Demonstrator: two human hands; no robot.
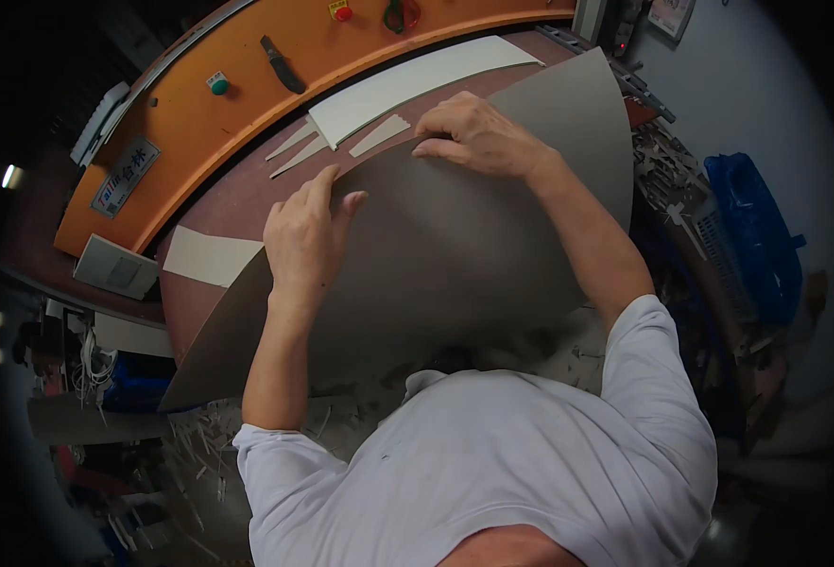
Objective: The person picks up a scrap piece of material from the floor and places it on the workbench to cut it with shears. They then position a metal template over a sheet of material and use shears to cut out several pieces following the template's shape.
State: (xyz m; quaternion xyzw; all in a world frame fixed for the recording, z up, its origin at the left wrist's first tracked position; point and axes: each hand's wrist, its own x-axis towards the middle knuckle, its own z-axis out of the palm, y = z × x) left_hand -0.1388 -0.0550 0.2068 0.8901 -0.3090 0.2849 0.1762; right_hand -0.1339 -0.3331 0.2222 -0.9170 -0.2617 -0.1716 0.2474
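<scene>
A large grey-brown sheet [473,241] spreads across the work surface and hangs down toward my body; the wide lens makes it look curved. My left hand [305,236] grips its far edge left of centre, the thumb on the near face and the fingers over the edge. Further right, my right hand [481,137] pinches the same edge between thumb and bent fingers. Just beyond the hands lie a long white sheet [417,80], a few narrow off-white strips [379,135] and a pale rectangular piece [211,255].
The orange machine front [190,142] bears a green button [218,84], a red stop button [342,13], a utility knife [283,66] and scissors [401,15]. At right are a blue bag-like item [755,236] and piled scraps [667,175]. More scraps [209,463] litter the floor.
</scene>
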